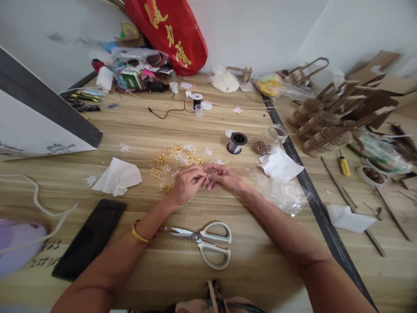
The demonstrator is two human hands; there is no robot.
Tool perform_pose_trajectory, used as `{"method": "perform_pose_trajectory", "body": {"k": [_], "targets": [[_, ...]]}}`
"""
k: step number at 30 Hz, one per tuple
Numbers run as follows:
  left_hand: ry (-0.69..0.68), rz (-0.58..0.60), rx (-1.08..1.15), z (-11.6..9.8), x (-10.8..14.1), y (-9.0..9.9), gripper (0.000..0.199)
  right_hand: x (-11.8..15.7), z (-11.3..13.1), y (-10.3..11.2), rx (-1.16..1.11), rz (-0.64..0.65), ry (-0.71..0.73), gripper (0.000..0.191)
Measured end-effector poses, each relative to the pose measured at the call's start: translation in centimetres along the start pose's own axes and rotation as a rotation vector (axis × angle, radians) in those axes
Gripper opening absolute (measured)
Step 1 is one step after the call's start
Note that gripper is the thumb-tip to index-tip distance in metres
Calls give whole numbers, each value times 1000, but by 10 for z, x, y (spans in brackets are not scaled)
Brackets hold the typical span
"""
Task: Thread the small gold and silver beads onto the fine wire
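Held piece [207, 179]: silvery white
Loose findings [159, 171]: gold mixed with silver
Scissors [196, 237]: off-white handles, silver blades
Bangle [140, 235]: yellow gold
Phone [89, 239], near left: plain black
Tabletop [156, 278]: pale tan, streaked with darker brown grain
Strip [325, 228], right: black
Large spool [238, 139]: black, wound with grey
Small spool [196, 103], far: white rims, black winding
Beads [262, 148], right: mixed browns
Bag [192, 39], far: red with gold lettering
Small box [131, 80], far left: green with white markings
Screwdriver [343, 166], right: yellow handle
Cable [34, 191], left: white
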State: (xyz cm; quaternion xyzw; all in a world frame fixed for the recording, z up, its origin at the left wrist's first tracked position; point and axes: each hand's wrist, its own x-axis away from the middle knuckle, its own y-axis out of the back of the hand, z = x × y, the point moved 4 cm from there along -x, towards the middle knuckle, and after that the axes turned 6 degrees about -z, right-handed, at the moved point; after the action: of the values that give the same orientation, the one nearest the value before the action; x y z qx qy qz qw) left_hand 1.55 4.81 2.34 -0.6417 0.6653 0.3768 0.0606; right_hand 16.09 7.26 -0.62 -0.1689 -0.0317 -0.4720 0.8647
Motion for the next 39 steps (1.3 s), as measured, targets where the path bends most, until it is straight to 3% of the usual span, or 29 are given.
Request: {"method": "perform_pose_trajectory", "body": {"k": [7, 21, 27, 34, 39], "targets": [[-184, -53, -30, -4, 1, 1, 12, -2, -3, 1, 3, 6, -18, 31], [-86, -84, -27, 0, 0, 3, 10, -2, 1, 3, 23, -21, 3, 30], [57, -65, 43, 0, -2, 4, 9, -2, 2, 4, 14, -67, 1, 33], [428, 25, 265, 14, -2, 1, 7, -1, 7, 3, 53, -109, 53, 36], [561, 52, 367, 20, -2, -1, 13, 0, 10, 2, 107, -126, 102, 35]]}}
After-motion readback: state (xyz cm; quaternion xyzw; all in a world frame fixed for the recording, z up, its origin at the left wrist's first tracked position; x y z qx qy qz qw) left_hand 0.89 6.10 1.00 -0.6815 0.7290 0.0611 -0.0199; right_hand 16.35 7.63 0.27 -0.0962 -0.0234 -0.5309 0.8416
